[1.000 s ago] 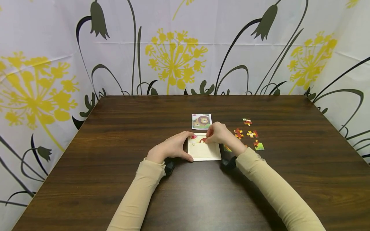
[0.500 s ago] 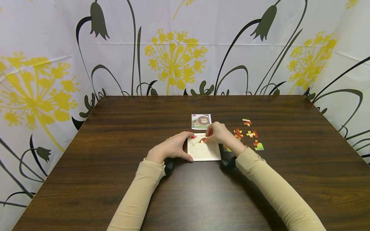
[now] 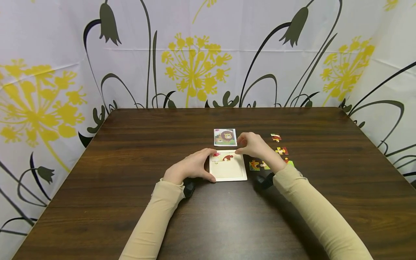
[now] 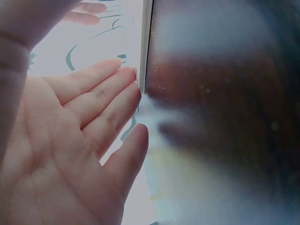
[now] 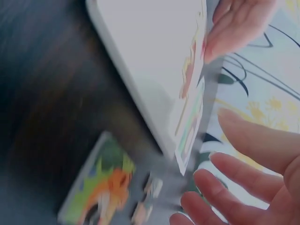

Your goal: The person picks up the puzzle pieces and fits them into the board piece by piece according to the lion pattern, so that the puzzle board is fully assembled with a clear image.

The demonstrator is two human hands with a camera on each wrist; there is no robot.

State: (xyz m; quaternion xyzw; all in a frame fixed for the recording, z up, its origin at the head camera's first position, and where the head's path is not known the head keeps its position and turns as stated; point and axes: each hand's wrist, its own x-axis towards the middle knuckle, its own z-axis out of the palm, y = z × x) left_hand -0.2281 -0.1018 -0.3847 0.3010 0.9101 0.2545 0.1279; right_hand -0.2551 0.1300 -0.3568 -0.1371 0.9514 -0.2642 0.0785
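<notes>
In the head view a pale wooden puzzle tray [image 3: 230,171] lies on the table. Joined pieces line its upper left, among them a pink-flowered piece [image 3: 216,155] and a piece with a dark red patch [image 3: 228,157]. My left hand [image 3: 190,166] rests along the tray's left side, thumb near the bottom corner, fingers near the top; the left wrist view shows those fingers fairly straight against the edge. At the upper right corner hovers my right hand [image 3: 256,146], its fingers loosely bent and apart; the right wrist view shows nothing between them.
Behind the tray lies a lion picture card [image 3: 225,137]. Several loose puzzle pieces lie to the right, including a far one [image 3: 276,137], a yellow and red one [image 3: 281,151] and a green and orange one [image 3: 254,165]. My right forearm partly covers this group.
My right hand has let go of the red-patched piece and moved right, off the tray's top row, uncovering that piece. My left hand has stayed at the tray's left side.
</notes>
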